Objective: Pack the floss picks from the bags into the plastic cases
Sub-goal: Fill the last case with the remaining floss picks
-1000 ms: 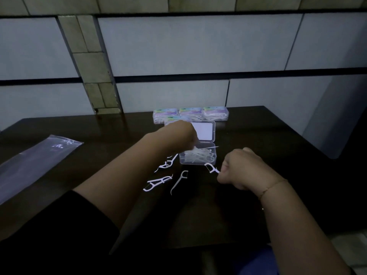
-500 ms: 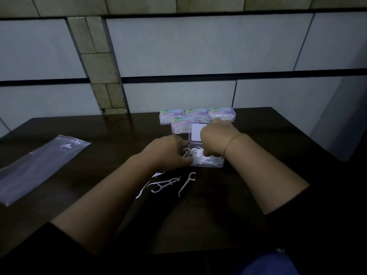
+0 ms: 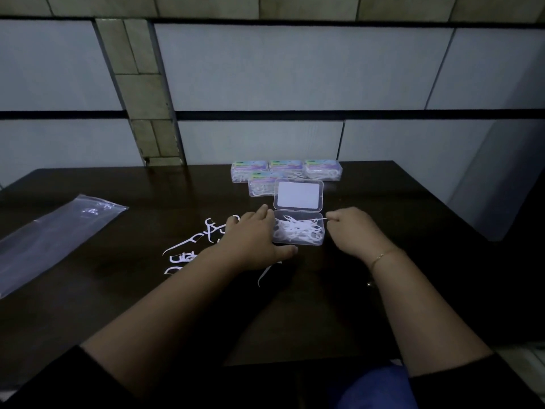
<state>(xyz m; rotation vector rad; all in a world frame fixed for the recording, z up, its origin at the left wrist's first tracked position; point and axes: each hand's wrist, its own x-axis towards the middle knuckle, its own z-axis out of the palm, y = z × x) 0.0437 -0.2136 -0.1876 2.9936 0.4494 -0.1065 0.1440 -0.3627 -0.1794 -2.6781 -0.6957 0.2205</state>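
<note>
Loose picks (image 3: 191, 246) lie mid-left, nearest the flat, empty left hand (image 3: 253, 240); right hand (image 3: 351, 231) pinches a pick (image 3: 320, 219) at the case (image 3: 298, 231).

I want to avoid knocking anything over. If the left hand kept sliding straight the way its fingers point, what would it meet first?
Probably the open lid of the open case: the left hand lies along the case's left side, fingertips near the hinge. Beyond it sit the packed cases. Depth is uncertain.

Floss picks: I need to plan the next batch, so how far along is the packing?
Done: four closed cases sit at the back. In hand: the open case is partly filled; the right hand pinches a pick at its edge, the left hand rests beside it. Left: loose picks on the table.
</note>
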